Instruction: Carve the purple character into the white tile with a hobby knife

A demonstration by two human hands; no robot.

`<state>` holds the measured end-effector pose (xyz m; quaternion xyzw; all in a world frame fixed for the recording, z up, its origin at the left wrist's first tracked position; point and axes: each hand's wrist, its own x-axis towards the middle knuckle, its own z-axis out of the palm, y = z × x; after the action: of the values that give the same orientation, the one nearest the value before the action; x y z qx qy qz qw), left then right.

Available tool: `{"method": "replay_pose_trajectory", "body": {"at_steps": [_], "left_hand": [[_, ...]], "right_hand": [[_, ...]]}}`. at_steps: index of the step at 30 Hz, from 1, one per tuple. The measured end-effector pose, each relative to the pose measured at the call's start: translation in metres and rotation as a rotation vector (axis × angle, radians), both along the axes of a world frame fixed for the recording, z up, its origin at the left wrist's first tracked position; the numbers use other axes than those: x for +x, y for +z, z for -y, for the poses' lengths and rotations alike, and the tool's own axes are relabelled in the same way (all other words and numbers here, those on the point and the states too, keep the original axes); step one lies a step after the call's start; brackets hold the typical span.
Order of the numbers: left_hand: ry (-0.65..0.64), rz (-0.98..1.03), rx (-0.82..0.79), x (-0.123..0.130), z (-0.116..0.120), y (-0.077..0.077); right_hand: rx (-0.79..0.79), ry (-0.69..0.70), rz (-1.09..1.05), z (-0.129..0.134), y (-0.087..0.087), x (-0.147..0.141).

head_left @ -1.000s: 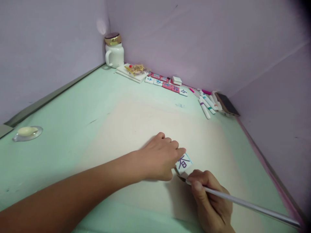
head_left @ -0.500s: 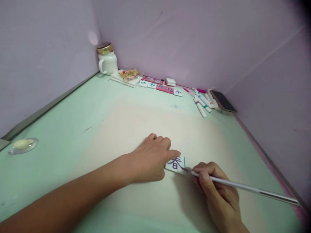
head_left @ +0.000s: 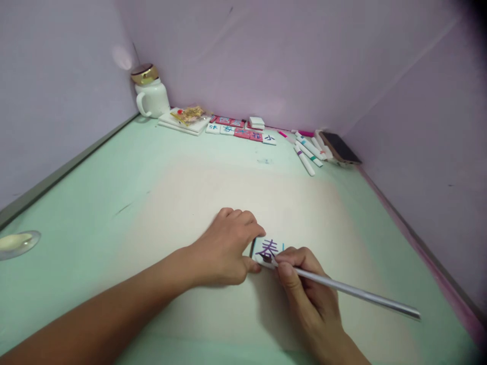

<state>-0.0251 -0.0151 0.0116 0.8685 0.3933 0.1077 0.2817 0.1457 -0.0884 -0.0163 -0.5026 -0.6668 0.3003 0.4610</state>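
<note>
Left hand (head_left: 230,243) on a white square tile (head_left: 260,248), right hand (head_left: 310,286) holding a paintbrush (head_left: 357,290) over it

Seen from above, the tile lies flat on a pale green tabletop (head_left: 91,223), within a large cream-coloured area. A Chinese character, 春, is written on it in purple, and a short blue line runs near its right side. The left hand reaches in from the lower left with a narrow grip: its index finger rests at the tile's far left corner and its thumb at the near left corner, so the tile's left edge sits between the two and the rest extends to the right, beyond the grip. The right hand is closed around the paintbrush close to the bristles, just beside the tile's right side; the long silvery handle slants away to the lower right. The dark bristles are over the near part of the tile; whether they touch it cannot be told

Along the back wall, left to right, stand a white lidded mug (head_left: 152,100), a gold-coloured packet (head_left: 189,115) on flat white slabs (head_left: 178,125), rows of red and white lettered tiles (head_left: 242,133), several markers (head_left: 305,161) and a dark-faced phone (head_left: 341,147). At the far left, a clear dish (head_left: 32,243) holds something pale yellow
</note>
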Motion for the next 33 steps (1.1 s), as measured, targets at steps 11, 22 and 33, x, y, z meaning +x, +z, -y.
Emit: {"method": "replay_pose_trajectory", "body": {"at_steps": [11,22,33], "left_hand": [[0.007,-0.016,0.019,0.0015,-0.0014,0.0002],[0.0,-0.027,0.03,0.0016,-0.0023,0.0009],[-0.001,-0.04,0.034,0.0016,-0.0027,0.0017]], "right_hand": [[0.104,0.063,0.112,-0.0039,-0.0023,-0.0026],[0.108,0.06,0.141,-0.0042,-0.0017,-0.0028],[0.111,0.046,0.209,-0.0028,-0.0059,-0.0028]]}}
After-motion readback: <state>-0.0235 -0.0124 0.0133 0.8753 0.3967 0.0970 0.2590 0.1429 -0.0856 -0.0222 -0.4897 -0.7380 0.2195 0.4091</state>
